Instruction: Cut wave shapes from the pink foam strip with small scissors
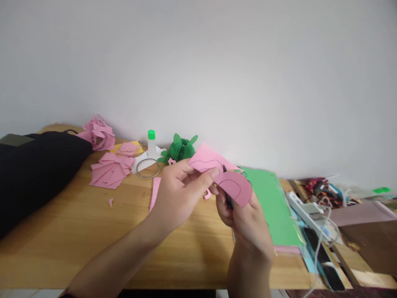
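Above the table, my left hand [182, 188] pinches a sheet of pink paper [208, 155] between thumb and fingers. Dark curved pencil or pen lines are drawn on it. A rounded lobe of the paper, with its own curved outline, bends down over my right hand [243, 215]. My right hand is closed around dark scissors [228, 201], mostly hidden by the paper and fingers. A dark tip pokes up at the cut between the two parts of the sheet. Behind the hands stands a green folded-paper ball [181, 151] with leaf-like pieces.
Pink folded paper pieces [111, 169], a pink paper flower [98, 133], a glue stick [151, 142] and a ring [148, 168] lie at the left. A black bag [40, 169] covers the left end. Green sheets [266, 203], a power strip [307, 215] and cables lie right.
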### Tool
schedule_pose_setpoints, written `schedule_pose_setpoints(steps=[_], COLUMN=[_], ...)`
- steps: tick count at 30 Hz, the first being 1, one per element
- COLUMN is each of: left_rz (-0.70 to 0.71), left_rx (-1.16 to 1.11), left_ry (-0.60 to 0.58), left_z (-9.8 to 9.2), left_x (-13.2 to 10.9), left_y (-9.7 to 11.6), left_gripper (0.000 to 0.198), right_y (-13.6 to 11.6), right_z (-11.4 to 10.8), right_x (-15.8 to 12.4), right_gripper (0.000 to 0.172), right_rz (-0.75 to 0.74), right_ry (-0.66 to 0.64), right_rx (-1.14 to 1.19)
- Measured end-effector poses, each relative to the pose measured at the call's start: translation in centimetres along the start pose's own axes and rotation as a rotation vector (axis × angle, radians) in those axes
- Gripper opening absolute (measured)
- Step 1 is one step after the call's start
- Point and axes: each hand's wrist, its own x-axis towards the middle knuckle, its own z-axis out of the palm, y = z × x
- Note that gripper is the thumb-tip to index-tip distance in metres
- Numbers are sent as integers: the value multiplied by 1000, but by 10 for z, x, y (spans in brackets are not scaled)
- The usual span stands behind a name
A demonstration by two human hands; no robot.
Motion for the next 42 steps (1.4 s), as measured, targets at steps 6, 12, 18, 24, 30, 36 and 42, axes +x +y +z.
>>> schedule_pose_setpoints(steps=[6,12,18,24,30,36,42], left_rz=[0,-13,-24,-36,-9,5,-61], left_rx=[13,9,-22,-5,29,52,37], left_ry=[5,5,-25,-32,-45,-56,-91], left_z=[1,1,0,-1,-2,-4,-6], left_x=[-2,-2,0,0,0,0,1], left_y=[-1,0,2,5,4,3,14], left_gripper=[15,17,18,19,20,22,17], right_y=[-4,-6,-3,-1,-7,-8,-8], right_z=[3,2,0,-2,0,1,1], right_x=[1,0,-1,-2,-2,-2,-3], right_gripper=[27,25,30,27,37,39,39], right_rz=[-12,-14,-43,-47,-59,-28,-51], right_ry=[2,-9,-35,-14,-9,-1,-5], right_rx=[-4,-20,-44,-97,-150,-162,-135])
